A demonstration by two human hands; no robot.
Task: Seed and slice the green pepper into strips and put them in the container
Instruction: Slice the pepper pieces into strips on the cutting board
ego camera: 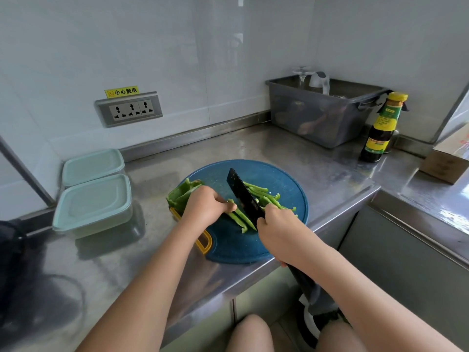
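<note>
A round blue cutting board point(284, 179) lies at the counter's front edge. My left hand point(206, 205) presses down on a green pepper piece point(238, 218) in the board's middle. My right hand point(275, 228) grips the handle of a black knife point(242, 195), whose blade stands on the pepper just right of my left fingertips. Several cut pepper strips point(264, 195) lie to the right of the blade. Uncut pepper pieces point(181, 193) are piled at the board's left edge. Two lidded pale green containers point(94, 201) sit to the left on the counter.
A grey plastic bin point(322, 115) with glassware stands at the back right, a dark sauce bottle point(380, 128) beside it. A cardboard box point(449, 158) sits at far right. A wall socket point(129, 109) is behind. A dark object point(10, 250) lies at the left edge.
</note>
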